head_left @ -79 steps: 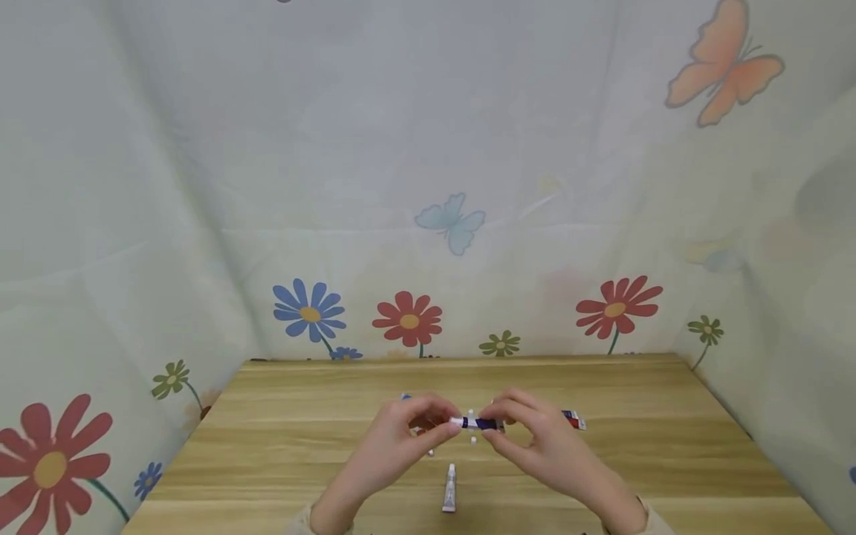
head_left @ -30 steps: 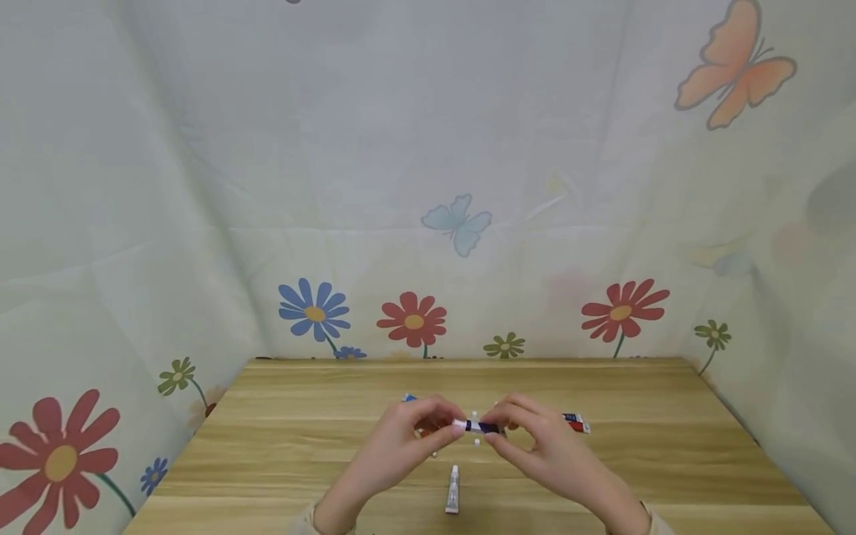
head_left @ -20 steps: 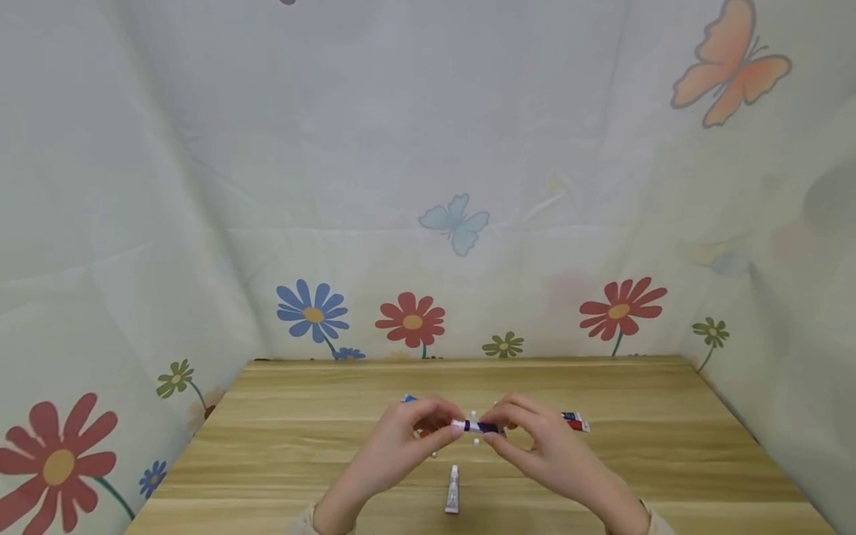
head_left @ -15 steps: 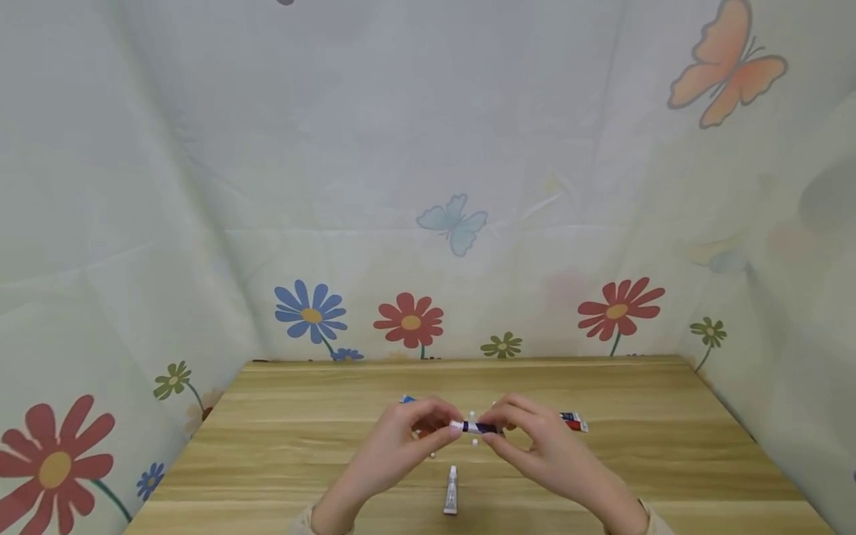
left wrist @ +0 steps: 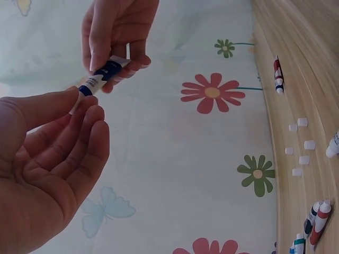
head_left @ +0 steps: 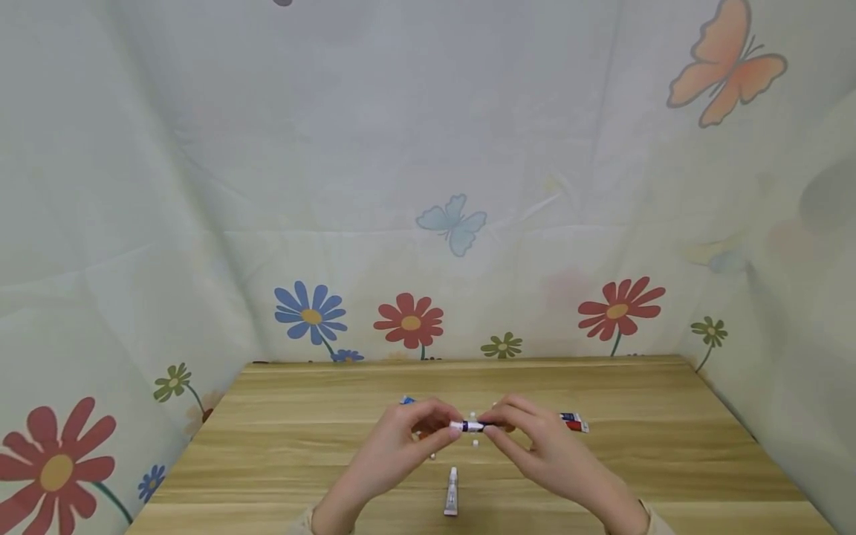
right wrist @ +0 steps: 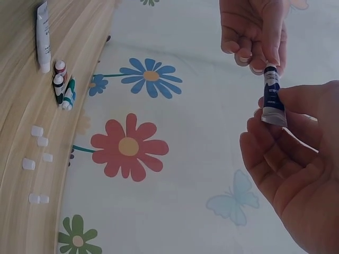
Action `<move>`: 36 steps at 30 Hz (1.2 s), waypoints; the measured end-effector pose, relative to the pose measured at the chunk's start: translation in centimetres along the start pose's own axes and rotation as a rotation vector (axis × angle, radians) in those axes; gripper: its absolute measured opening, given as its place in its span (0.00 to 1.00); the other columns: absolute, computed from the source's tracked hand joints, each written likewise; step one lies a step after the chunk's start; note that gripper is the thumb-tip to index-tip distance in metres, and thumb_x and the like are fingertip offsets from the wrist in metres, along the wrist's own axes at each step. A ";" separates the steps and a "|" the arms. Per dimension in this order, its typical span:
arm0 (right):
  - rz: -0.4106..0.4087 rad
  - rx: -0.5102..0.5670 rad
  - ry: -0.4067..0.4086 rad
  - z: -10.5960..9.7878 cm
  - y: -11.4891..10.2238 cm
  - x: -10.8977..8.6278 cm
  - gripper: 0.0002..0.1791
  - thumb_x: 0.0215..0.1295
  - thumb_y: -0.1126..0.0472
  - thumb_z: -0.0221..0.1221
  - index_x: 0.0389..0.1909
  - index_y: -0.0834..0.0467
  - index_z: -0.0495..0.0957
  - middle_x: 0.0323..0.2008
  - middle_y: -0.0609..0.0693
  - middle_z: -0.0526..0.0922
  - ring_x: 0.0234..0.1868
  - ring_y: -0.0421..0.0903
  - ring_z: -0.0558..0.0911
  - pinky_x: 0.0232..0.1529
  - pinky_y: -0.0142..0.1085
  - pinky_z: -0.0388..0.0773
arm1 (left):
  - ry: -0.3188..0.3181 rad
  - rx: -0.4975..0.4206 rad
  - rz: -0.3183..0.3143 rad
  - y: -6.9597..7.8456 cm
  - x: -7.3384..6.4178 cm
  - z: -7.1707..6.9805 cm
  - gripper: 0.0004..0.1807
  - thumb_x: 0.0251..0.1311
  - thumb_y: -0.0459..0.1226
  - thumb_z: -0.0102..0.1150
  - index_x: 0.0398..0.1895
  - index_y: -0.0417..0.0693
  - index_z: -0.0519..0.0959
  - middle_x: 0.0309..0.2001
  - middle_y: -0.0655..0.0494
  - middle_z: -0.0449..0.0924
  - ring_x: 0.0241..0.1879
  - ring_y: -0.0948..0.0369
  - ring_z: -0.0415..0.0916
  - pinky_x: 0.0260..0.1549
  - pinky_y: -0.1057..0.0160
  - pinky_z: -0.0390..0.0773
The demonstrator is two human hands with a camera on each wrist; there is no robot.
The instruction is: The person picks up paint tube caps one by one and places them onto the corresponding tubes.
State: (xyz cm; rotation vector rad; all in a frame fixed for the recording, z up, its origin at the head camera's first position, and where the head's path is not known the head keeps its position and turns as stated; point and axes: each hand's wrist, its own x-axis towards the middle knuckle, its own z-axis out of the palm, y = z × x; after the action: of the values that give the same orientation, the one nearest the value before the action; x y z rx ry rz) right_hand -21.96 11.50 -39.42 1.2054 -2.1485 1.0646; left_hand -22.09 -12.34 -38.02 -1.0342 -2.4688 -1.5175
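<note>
A small dark-blue and white paint tube (head_left: 474, 426) is held above the table between both hands, lying roughly level from left to right in the head view. My left hand (head_left: 404, 440) pinches its capped end between thumb and fingers, and the cap is mostly covered by the fingertips. The right hand (head_left: 545, 444) grips the tube's body near the flat crimped end, which shows in the right wrist view below the thumb. Nearer me, a white paint tube (head_left: 451, 492) lies on the wooden table (head_left: 301, 475), its cap pointing away.
Several loose white caps (right wrist: 28, 163) lie on the table beyond the hands. Red and dark-blue tubes (head_left: 574, 422) rest at the right. Behind the left hand is a small group including a red tube (left wrist: 321, 216). A flower-printed cloth (head_left: 361, 253) encloses the table.
The blue tube has turned about its length, so more of its white side faces the head camera. Both hands keep their grip and almost the same place.
</note>
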 end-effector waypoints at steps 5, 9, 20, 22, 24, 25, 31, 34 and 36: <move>0.016 0.022 0.001 0.2 0.0 0.0 0.13 0.64 0.65 0.57 0.47 0.48 0.77 0.37 0.37 0.76 0.31 0.34 0.73 0.28 0.26 0.73 | 0.017 -0.006 -0.014 0.0 0.1 0.0 0.08 0.61 0.48 0.56 0.41 0.60 0.79 0.34 0.62 0.81 0.30 0.62 0.77 0.29 0.60 0.78; 0.058 0.062 -0.009 0.5 -0.2 0.0 0.13 0.67 0.65 0.54 0.49 0.49 0.76 0.36 0.37 0.76 0.32 0.35 0.74 0.30 0.28 0.74 | 0.034 -0.020 -0.011 -0.2 0.0 0.1 0.09 0.61 0.47 0.56 0.41 0.59 0.79 0.33 0.61 0.81 0.29 0.60 0.77 0.26 0.62 0.78; 0.286 0.272 -0.004 0.5 -0.8 0.1 0.10 0.70 0.57 0.49 0.46 0.45 0.77 0.38 0.41 0.78 0.34 0.43 0.78 0.34 0.35 0.78 | 0.071 -0.043 0.039 -0.3 0.0 0.4 0.08 0.61 0.46 0.57 0.41 0.57 0.79 0.33 0.60 0.81 0.28 0.63 0.76 0.25 0.63 0.78; 0.325 0.288 -0.012 0.3 -1.3 0.3 0.10 0.70 0.55 0.50 0.46 0.46 0.77 0.38 0.42 0.78 0.35 0.43 0.78 0.35 0.35 0.78 | 0.075 -0.035 0.029 -0.3 0.0 0.4 0.08 0.61 0.46 0.57 0.41 0.57 0.79 0.33 0.61 0.81 0.29 0.63 0.76 0.25 0.62 0.78; 0.345 0.291 -0.013 0.0 -2.3 0.6 0.09 0.68 0.55 0.53 0.46 0.48 0.78 0.38 0.42 0.78 0.34 0.43 0.78 0.35 0.35 0.78 | 0.076 -0.028 0.015 -0.2 0.0 0.4 0.08 0.61 0.46 0.57 0.41 0.58 0.79 0.33 0.62 0.81 0.29 0.63 0.76 0.25 0.62 0.78; 0.353 0.290 -0.013 -0.2 -2.7 0.8 0.10 0.66 0.56 0.55 0.46 0.49 0.78 0.37 0.43 0.78 0.35 0.43 0.78 0.35 0.35 0.77 | 0.077 -0.025 0.011 -0.2 0.0 0.5 0.08 0.61 0.47 0.57 0.41 0.58 0.79 0.33 0.62 0.81 0.29 0.63 0.76 0.26 0.62 0.78; 0.331 0.257 -0.010 -0.1 -2.5 0.7 0.11 0.61 0.60 0.61 0.45 0.51 0.78 0.37 0.43 0.78 0.33 0.41 0.77 0.33 0.34 0.77 | 0.081 -0.026 -0.001 0.2 0.1 0.6 0.10 0.61 0.48 0.56 0.41 0.57 0.79 0.34 0.63 0.81 0.31 0.63 0.77 0.29 0.63 0.78; 0.326 0.262 -0.042 0.3 -1.4 0.3 0.10 0.65 0.57 0.57 0.46 0.48 0.78 0.37 0.42 0.80 0.33 0.41 0.79 0.31 0.34 0.78 | 0.075 -0.035 0.002 0.3 0.1 0.5 0.10 0.61 0.47 0.56 0.42 0.58 0.79 0.34 0.64 0.81 0.31 0.63 0.77 0.29 0.63 0.78; 0.328 0.284 -0.071 0.4 -0.9 0.2 0.10 0.67 0.55 0.54 0.47 0.46 0.78 0.36 0.41 0.80 0.32 0.41 0.79 0.30 0.35 0.78 | 0.066 -0.039 0.011 0.3 0.1 0.5 0.09 0.61 0.47 0.56 0.42 0.57 0.79 0.34 0.64 0.81 0.30 0.62 0.77 0.28 0.63 0.78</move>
State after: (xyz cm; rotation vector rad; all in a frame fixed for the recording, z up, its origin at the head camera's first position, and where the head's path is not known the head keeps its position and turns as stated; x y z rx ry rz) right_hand -21.30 10.81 -39.12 1.0404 -2.3640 1.5296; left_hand -21.81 -11.79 -37.99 -0.9852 -2.3945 -1.5757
